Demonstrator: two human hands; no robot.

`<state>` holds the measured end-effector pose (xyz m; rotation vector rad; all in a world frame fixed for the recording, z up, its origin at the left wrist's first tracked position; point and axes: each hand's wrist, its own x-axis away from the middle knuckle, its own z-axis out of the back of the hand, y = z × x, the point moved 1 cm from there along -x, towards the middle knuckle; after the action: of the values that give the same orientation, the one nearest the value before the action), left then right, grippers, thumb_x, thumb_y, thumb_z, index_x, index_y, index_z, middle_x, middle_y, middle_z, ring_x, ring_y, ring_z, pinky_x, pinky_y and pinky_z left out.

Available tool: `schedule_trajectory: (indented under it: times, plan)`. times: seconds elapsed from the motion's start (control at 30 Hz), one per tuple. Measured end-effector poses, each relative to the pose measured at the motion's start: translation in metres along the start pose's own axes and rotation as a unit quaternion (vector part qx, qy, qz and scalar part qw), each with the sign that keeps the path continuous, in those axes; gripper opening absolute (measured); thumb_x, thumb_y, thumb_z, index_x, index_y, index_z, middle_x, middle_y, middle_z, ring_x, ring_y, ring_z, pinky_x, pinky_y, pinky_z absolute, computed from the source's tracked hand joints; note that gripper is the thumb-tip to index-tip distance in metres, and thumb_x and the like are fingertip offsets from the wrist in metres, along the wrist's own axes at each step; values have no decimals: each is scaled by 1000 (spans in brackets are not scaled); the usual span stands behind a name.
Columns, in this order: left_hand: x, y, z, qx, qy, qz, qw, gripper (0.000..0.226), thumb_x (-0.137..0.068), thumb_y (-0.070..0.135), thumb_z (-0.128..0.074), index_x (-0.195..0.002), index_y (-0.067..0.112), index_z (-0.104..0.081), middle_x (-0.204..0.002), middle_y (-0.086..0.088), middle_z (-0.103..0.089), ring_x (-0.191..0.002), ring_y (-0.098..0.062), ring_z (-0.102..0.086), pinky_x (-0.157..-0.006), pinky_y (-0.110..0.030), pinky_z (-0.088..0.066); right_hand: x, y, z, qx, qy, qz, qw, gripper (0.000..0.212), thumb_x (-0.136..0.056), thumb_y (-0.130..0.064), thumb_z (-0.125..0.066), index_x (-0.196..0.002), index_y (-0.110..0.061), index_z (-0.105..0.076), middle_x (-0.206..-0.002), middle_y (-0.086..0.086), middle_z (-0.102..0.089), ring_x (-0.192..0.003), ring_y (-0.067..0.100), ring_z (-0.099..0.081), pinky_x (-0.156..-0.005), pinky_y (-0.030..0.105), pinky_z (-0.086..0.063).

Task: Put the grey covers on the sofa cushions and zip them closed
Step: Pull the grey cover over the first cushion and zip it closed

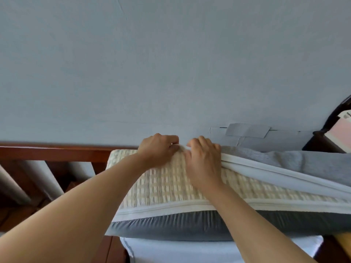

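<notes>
Two bare hands meet at the far edge of a sofa cushion, whose cream woven face lies up on a wooden sofa frame against a pale blue wall. The grey cover is drawn over the cushion's right part, its white zip edge running diagonally. The left hand and right hand, nearly touching, both pinch that edge at the far side.

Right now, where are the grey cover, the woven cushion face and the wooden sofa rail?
grey cover [296,164], head view, on its folded-back fabric at right.
woven cushion face [167,186], head view, on the bare weave between the forearms.
wooden sofa rail [57,153], head view, on the top bar at left.
</notes>
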<state>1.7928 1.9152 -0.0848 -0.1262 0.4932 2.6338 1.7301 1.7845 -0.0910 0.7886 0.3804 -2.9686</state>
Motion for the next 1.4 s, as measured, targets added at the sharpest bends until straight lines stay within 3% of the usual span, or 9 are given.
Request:
schedule_trajectory:
  times: [0.13,0.23,0.43,0.73,0.87,0.93,1.1,1.23,1.4]
  plan:
    - [-5,-29,13,40,-91,63,993,16,-94,27,-48,-81,33,-56,-89,12,-56,-92,-15,-52,-78,-32,-44,-4,-10,-10,9,27,-33,999,9,-89,-22,-55,-87,-16,-62,-85,1,-59,-83,22,-52,-76,36,-29]
    - [-5,-45,20,92,-160,35,982,23,-95,20,-48,-76,31,-55,-82,12,-56,-82,-11,-53,-68,-22,-40,-3,-10,-12,17,26,-26,999,13,-91,-24,-53,-81,-18,-58,-80,-2,-56,-77,20,-50,-72,34,-27]
    - [7,-89,32,139,-280,103,944,28,-96,34,-43,-91,26,-69,-95,7,-66,-90,-9,-60,-84,-26,-41,-5,-12,-13,0,33,-9,999,22,-92,-16,-51,-72,-20,-43,-70,-2,-51,-66,18,-43,-67,33,-26]
    - [8,-102,17,301,-305,192,883,27,-91,32,-53,-81,16,-72,-81,-1,-74,-76,-17,-70,-61,-26,-53,-10,-23,-21,8,13,-34,999,22,-94,-10,-46,-72,-15,-44,-70,-1,-47,-66,19,-43,-69,36,-32]
    - [1,-94,7,170,-254,116,945,24,-96,25,-46,-100,15,-67,-98,1,-60,-92,-16,-58,-73,-21,-41,-7,-22,-21,4,12,-19,1000,22,-92,-20,-53,-72,-15,-47,-69,-4,-48,-64,17,-43,-67,33,-32]
    - [0,-96,3,180,-204,107,956,25,-96,21,-46,-101,7,-66,-91,-2,-59,-92,-18,-54,-66,-17,-38,-9,-22,-19,10,-14,-14,1000,23,-92,-32,-54,-74,-18,-49,-74,-6,-51,-69,15,-45,-70,31,-31]
    - [11,-104,-3,348,-92,148,921,22,-91,15,-52,-71,13,-61,-66,1,-57,-61,-8,-51,-54,-18,-37,-10,-56,-30,93,-42,-49,994,28,-92,-46,-40,-79,-21,-41,-80,-4,-45,-80,17,-40,-75,34,-28]
    - [22,-106,1,447,-10,155,881,36,-85,10,-54,-50,16,-44,-48,5,-42,-46,-9,-38,-48,-22,-31,-11,-74,-42,84,4,-63,994,30,-91,-40,-43,-72,-19,-36,-69,-5,-39,-71,19,-35,-70,34,-24]
    - [32,-108,7,471,-8,103,876,36,-88,19,-53,-54,13,-42,-51,4,-42,-49,-10,-38,-53,-26,-32,-22,-69,-42,16,24,-37,999,46,-83,-58,-55,-63,-18,-42,-55,-3,-48,-53,22,-48,-58,29,-28]
